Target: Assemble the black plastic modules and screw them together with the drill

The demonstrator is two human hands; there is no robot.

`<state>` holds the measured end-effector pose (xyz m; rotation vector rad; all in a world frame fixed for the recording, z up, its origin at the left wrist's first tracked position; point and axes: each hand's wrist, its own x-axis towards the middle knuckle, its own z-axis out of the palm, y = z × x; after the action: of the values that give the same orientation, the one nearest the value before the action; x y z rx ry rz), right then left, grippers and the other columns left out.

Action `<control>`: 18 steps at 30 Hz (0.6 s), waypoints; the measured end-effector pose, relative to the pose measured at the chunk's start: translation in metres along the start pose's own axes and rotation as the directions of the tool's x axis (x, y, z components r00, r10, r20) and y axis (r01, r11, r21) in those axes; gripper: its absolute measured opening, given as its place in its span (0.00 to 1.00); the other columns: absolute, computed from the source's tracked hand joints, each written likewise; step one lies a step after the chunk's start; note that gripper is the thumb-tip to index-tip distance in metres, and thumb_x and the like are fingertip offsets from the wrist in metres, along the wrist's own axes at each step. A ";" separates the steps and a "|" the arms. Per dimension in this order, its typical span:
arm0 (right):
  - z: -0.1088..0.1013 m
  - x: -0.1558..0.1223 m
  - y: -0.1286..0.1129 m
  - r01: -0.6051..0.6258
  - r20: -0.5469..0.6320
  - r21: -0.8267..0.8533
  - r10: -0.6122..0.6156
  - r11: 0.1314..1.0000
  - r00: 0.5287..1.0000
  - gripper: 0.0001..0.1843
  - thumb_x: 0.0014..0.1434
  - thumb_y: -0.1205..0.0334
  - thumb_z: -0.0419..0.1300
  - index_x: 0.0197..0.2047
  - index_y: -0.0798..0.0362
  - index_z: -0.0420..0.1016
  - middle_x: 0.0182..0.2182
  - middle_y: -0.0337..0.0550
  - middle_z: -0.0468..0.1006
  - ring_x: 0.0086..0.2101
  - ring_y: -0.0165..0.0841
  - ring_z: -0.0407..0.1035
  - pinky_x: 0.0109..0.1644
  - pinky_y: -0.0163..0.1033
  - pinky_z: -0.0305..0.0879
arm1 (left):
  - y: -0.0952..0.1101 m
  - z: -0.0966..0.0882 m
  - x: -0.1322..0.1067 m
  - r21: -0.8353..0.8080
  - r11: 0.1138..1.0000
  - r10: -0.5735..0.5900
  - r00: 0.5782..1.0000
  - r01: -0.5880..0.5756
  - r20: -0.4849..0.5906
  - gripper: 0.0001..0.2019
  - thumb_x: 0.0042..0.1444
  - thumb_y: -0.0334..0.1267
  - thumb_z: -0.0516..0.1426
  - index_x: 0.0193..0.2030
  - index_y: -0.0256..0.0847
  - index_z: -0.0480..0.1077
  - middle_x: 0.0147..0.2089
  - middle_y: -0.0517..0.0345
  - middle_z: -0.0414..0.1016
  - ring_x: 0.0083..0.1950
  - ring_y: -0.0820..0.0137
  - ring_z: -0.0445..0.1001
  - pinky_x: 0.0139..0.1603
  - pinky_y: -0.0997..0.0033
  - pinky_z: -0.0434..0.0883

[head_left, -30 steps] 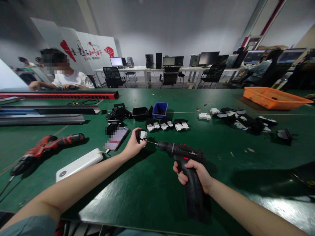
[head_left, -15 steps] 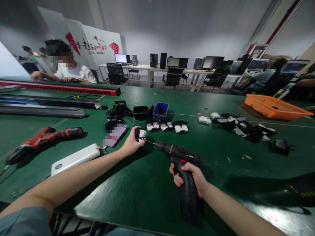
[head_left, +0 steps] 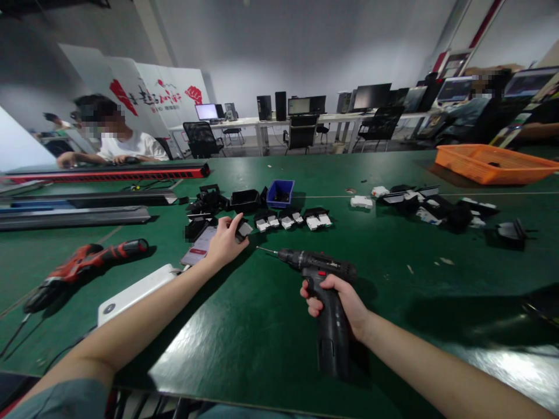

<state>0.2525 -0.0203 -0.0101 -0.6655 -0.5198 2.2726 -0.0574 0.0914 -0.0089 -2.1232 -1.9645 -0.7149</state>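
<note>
My right hand is wrapped round the grip of a black cordless drill, whose long thin bit points left over the green table. My left hand is closed on a small black-and-white plastic part, partly hidden by the fingers, at the left end of a row. That row holds similar black-and-white pieces. Beneath and beside my left hand lies a phone with its screen lit. The bit's tip is apart from the held part. Behind the row stand a blue bin and a black bin.
A red-and-black power tool and a white power bank lie at left, near long metal profiles. Loose black and white parts and an orange basket are at right. A co-worker sits across the table.
My left hand has carried the part slightly back and left, away from the drill bit, toward the row's end. The drill stays in my right hand in nearly the same place.
</note>
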 end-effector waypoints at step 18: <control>0.005 -0.003 -0.002 -0.011 -0.027 0.038 0.012 0.999 1.000 0.14 0.54 0.61 0.54 0.39 0.62 0.73 0.32 0.45 0.71 0.24 0.26 0.63 0.32 0.34 0.65 | -0.021 0.012 0.005 0.108 0.982 0.157 0.988 -0.155 -0.012 0.26 0.56 0.45 0.56 0.61 0.40 0.61 0.61 0.45 0.67 0.60 0.53 0.66 0.58 0.56 0.66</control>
<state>0.2523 -0.0221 -0.0043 -0.6815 -0.4601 2.2751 -0.0746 0.1040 -0.0211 -2.1665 -1.7599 -0.5878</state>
